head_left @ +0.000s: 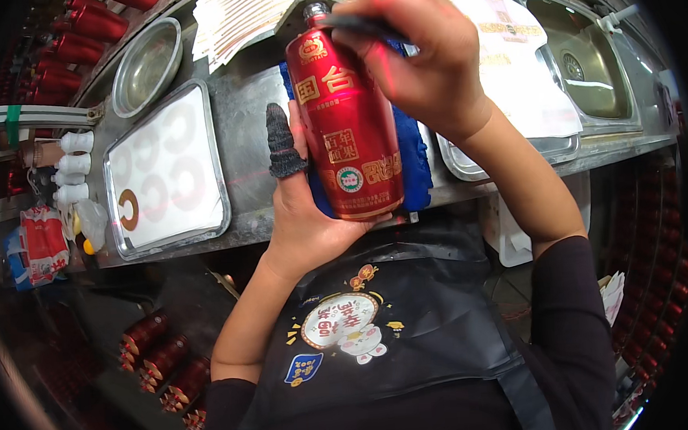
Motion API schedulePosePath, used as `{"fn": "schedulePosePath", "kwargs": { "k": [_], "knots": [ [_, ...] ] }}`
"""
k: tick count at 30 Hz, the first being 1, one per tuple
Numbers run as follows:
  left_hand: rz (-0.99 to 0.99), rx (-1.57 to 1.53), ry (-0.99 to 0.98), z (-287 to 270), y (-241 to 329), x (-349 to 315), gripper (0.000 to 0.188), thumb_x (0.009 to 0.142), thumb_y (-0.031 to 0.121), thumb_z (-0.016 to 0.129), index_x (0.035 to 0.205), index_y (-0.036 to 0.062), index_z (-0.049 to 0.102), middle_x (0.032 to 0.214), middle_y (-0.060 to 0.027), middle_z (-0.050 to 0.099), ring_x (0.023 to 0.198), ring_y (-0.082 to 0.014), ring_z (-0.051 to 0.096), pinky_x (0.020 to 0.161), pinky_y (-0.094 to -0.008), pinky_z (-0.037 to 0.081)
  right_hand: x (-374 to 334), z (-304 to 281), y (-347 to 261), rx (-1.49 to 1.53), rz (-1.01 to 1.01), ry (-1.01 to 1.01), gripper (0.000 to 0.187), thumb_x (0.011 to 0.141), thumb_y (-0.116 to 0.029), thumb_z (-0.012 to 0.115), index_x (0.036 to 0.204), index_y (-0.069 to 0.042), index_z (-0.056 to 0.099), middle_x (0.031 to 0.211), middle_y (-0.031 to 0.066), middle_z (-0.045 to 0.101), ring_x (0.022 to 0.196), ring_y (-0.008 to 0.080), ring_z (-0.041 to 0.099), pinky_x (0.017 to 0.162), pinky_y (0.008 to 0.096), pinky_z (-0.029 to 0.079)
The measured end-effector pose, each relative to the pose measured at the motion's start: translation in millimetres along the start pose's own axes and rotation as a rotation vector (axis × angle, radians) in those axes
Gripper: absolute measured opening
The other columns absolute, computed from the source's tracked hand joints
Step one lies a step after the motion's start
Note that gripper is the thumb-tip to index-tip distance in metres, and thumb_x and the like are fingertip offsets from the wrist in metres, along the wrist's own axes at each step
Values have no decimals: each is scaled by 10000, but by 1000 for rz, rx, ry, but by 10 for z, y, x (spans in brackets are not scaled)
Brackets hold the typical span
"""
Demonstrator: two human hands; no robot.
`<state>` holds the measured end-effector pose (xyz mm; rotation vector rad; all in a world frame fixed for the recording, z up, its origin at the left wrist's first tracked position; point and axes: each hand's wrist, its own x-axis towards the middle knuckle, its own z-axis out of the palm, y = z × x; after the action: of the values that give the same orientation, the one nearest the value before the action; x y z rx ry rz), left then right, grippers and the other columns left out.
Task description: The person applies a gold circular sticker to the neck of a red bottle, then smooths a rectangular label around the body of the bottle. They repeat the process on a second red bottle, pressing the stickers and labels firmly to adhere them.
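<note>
A red bottle (344,120) with gold markings and a dark, shiny neck lies tilted over a blue cloth (414,159), base toward me. My left hand (305,217) is closed around its lower left side and base; a black knitted cover (283,144) wraps one finger. Over the neck and right shoulder bends my right hand (433,60), with its fingers curled. A narrow dark piece (368,27) runs from that hand to the neck; blur hides whether it is a tool or a finger cover. The right fingertips are partly hidden.
Left on the metal counter are a tray (216,156) with white sheet and brown ring-shaped piece (129,209), and a metal bowl (148,68). Stacked printed sheets (249,12) lie behind; more paper (521,86) covers the right tray beside a sink (586,58). Red bottles (164,360) stand below.
</note>
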<state>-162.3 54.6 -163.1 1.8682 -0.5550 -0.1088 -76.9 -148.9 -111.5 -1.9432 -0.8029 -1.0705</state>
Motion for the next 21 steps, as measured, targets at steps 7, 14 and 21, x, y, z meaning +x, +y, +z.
{"fn": "schedulePosePath", "kwargs": {
  "k": [7, 14, 21],
  "knots": [
    [-60, -120, 14, 22, -111, 14, 1387, 638, 280, 974, 1609, 0, 25, 1535, -238, 420, 1345, -332, 532, 1093, -420, 450, -888, -223, -1031, 175, 273, -241, 293, 678, -11, 805, 957, -59, 728, 738, 57, 575, 647, 205, 589, 606, 323, 519],
    [-14, -12, -10, 4, -74, 9, 1141, 662, 226, 965, 1534, 18, 259, 1413, -189, 544, 1224, -284, 627, 1043, -399, 496, -990, -412, -885, 177, 1288, 137, 165, 905, -112, 760, 959, -10, 642, 870, 51, 684, 780, 90, 624, 699, 256, 515],
    [-183, -80, -66, -27, -30, 32, 1213, 658, 236, 972, 1553, -7, 191, 1432, -187, 512, 1273, -279, 589, 1063, -409, 480, -871, -353, -921, 104, 1006, 91, 169, 889, -92, 772, 914, -3, 631, 809, 67, 663, 738, 99, 614, 661, 270, 506]
  ]
}}
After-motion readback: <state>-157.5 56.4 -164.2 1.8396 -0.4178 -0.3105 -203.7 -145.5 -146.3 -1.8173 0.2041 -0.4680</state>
